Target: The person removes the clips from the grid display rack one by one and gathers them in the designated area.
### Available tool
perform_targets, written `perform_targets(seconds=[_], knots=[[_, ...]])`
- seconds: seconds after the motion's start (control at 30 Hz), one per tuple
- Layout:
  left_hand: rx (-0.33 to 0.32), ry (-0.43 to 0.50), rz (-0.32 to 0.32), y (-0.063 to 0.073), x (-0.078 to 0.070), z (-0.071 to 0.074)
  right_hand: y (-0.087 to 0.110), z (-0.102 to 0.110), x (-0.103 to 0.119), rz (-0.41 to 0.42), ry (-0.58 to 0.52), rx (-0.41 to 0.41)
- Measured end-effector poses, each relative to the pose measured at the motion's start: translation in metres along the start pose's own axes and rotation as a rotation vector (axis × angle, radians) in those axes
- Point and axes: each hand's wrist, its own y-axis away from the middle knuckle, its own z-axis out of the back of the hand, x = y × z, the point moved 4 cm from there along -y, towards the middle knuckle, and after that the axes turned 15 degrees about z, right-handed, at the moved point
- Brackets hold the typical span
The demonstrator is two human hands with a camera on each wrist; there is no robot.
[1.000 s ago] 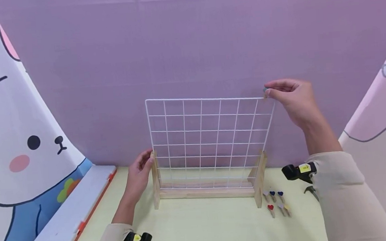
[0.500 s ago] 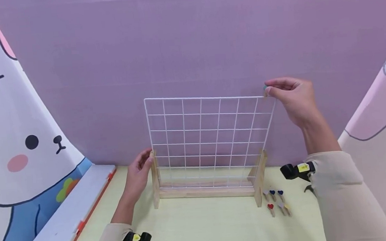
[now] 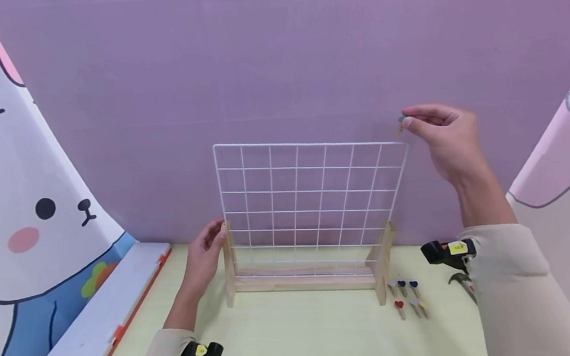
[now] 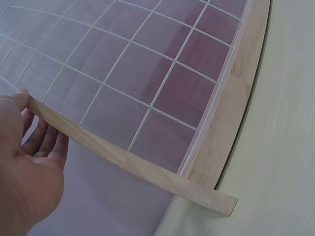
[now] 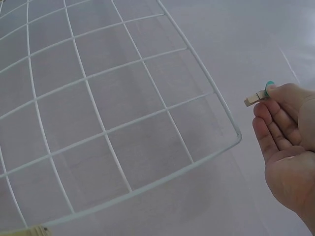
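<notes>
A white wire grid panel [image 3: 306, 187] stands upright in a wooden stand [image 3: 304, 283] on the table. My left hand [image 3: 205, 255] grips the top of the stand's left upright [image 4: 113, 150], thumb on the near side and fingers behind it. Above and just right of the panel's top right corner, my right hand [image 3: 451, 138] pinches a small wooden clothespin [image 5: 255, 98] with a green top. In the right wrist view the clothespin is apart from the wire, its wooden end pointing toward the panel.
Several small clothespins with heart tops [image 3: 407, 297] lie on the table right of the stand. A hammer [image 3: 461, 282] lies partly hidden by the right sleeve. A long white case with orange edges [image 3: 110, 309] lies at left, and a purple backdrop [image 3: 280, 59] rises behind.
My right hand has moved up and to the right with the clothespin, off the panel's top right corner. The left hand stays on the stand's upright.
</notes>
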Motion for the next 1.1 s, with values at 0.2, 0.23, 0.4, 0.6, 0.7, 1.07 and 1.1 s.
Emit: perform_targets(seconds=[0.2, 0.23, 0.4, 0.6, 0.7, 1.07, 1.1], knots=[[0.002, -0.014, 0.02, 0.0, 0.003, 0.0, 0.008, 0.005, 0.006, 0.032, 0.017, 0.031], [0.003, -0.016, 0.023, 0.0, 0.003, 0.0, 0.01, 0.007, 0.007, 0.039, 0.019, 0.037], [0.006, -0.017, 0.022, 0.0, 0.002, 0.001, 0.024, 0.02, 0.01, 0.019, 0.073, 0.068], [0.009, -0.01, 0.016, 0.0, 0.001, 0.0, 0.043, 0.038, 0.005, -0.058, 0.22, 0.1], [0.012, -0.003, 0.011, -0.001, 0.002, 0.0, 0.055, 0.047, 0.0, -0.089, 0.286, 0.129], [0.004, -0.007, 0.005, -0.001, 0.004, 0.001, 0.099, 0.073, -0.03, -0.194, 0.434, 0.212], [0.004, -0.006, 0.003, -0.001, 0.003, 0.0, 0.104, 0.075, -0.032, -0.196, 0.465, 0.232]])
